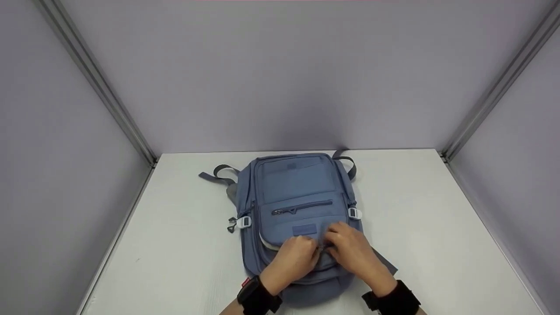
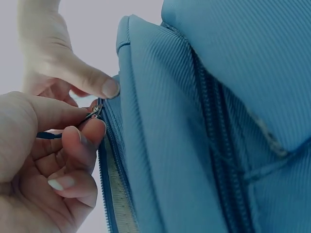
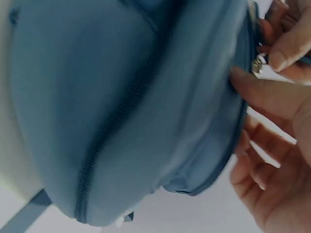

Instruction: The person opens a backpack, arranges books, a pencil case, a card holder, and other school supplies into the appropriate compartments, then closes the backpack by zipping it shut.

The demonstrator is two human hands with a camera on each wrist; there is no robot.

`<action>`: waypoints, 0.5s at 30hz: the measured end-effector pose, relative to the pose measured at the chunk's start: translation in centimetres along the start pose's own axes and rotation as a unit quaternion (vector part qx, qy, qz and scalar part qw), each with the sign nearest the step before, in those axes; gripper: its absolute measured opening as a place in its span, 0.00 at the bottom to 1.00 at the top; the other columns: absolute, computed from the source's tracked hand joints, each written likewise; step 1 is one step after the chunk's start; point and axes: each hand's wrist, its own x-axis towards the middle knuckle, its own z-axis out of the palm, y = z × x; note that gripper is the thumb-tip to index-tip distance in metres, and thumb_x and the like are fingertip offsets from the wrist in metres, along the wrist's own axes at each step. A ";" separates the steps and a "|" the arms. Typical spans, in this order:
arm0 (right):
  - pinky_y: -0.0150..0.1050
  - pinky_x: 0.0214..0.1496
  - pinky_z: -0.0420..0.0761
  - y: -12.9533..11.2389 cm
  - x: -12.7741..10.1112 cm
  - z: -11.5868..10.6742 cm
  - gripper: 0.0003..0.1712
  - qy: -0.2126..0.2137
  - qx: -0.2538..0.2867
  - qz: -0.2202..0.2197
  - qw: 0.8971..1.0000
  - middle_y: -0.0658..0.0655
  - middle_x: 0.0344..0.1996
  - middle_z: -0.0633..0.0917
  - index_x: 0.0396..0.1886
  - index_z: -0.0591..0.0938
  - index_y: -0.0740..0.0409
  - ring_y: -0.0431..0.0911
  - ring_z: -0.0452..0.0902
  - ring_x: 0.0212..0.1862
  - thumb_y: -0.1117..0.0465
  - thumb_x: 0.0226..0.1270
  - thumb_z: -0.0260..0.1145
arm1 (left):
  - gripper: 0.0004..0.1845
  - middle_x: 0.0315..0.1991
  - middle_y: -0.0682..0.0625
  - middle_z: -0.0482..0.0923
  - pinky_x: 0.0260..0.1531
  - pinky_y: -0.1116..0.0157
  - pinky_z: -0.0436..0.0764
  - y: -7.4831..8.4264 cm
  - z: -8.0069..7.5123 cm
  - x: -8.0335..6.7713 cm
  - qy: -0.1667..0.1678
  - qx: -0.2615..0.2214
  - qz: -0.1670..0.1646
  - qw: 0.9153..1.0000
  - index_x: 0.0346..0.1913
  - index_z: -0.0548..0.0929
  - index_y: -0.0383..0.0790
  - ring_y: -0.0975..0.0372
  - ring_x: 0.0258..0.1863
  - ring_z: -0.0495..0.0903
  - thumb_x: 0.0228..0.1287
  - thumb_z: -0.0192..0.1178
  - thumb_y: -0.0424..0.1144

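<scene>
A blue backpack [image 1: 302, 177] lies front up on the white table, its zipped front pocket near both hands. My left hand [image 1: 295, 256] pinches the zipper pull [image 2: 92, 112] of that pocket between thumb and finger. The pocket's zipper [image 2: 108, 187] is parted on one side, with a pale lining strip showing. Right beside the slider, my right hand [image 1: 352, 249] pinches the pocket's edge, its thumb [image 3: 255, 87] on the fabric and its other fingers behind the zipper tape.
White buckles [image 1: 244, 222] sit on both sides of the backpack. Dark straps [image 1: 216, 177] stick out at its upper corners, and a grey strap [image 1: 385, 261] at the lower right. Grey panels [image 1: 297, 78] wall the table [image 1: 183, 245] behind and at the sides.
</scene>
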 end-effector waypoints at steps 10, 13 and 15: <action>0.41 0.29 0.76 0.6 0.3 0.2 0.15 0.028 -0.005 -0.005 1.000 0.45 0.23 0.79 0.20 0.84 0.48 0.44 0.76 0.28 0.63 0.33 0.83 | 0.21 0.14 0.56 0.67 0.20 0.65 0.73 -0.9 -0.6 -1.1 0.007 -0.008 -0.014 1.000 0.15 0.69 0.48 0.64 0.16 0.74 0.64 0.64 0.37; 0.41 0.30 0.77 0.7 0.3 0.0 0.14 0.022 0.004 -0.005 1.000 0.44 0.24 0.79 0.20 0.85 0.48 0.43 0.76 0.29 0.63 0.34 0.83 | 0.17 0.14 0.57 0.71 0.21 0.66 0.73 -1.7 -1.2 -1.7 0.006 -0.033 -0.024 0.999 0.17 0.77 0.46 0.66 0.16 0.74 0.64 0.65 0.38; 0.41 0.30 0.77 0.8 0.2 -0.1 0.14 0.019 0.011 -0.004 1.000 0.43 0.24 0.80 0.21 0.85 0.47 0.42 0.76 0.29 0.63 0.34 0.83 | 0.14 0.14 0.59 0.70 0.19 0.68 0.70 -2.2 -1.7 -2.1 0.003 -0.051 -0.032 0.998 0.19 0.81 0.46 0.69 0.15 0.71 0.64 0.65 0.38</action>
